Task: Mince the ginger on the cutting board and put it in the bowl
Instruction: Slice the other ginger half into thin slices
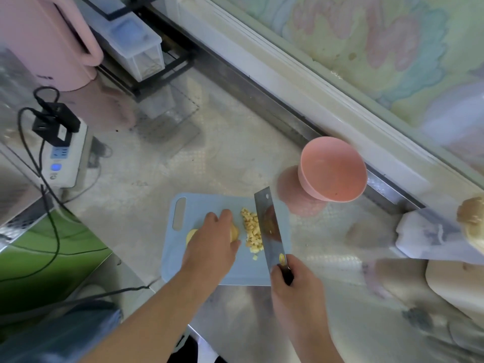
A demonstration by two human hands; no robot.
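Observation:
A pale blue cutting board point(199, 268) lies on the steel counter. On it sits a heap of small diced ginger pieces point(252, 229). My left hand point(214, 239) covers and holds a larger uncut ginger piece point(235, 233), whose yellow ends show on both sides of the hand. My right hand point(293, 286) grips the dark handle of a cleaver point(271, 226); its blade stands just right of the diced heap. An empty pink bowl point(332, 169) stands beyond the board's far right corner.
A white power strip point(65, 155) with black plugs and cables lies at the left. A pink kettle point(44, 40) and a clear container point(136, 45) on a black rack stand at the back left. More ginger point(471, 213) rests on a bag at the right edge.

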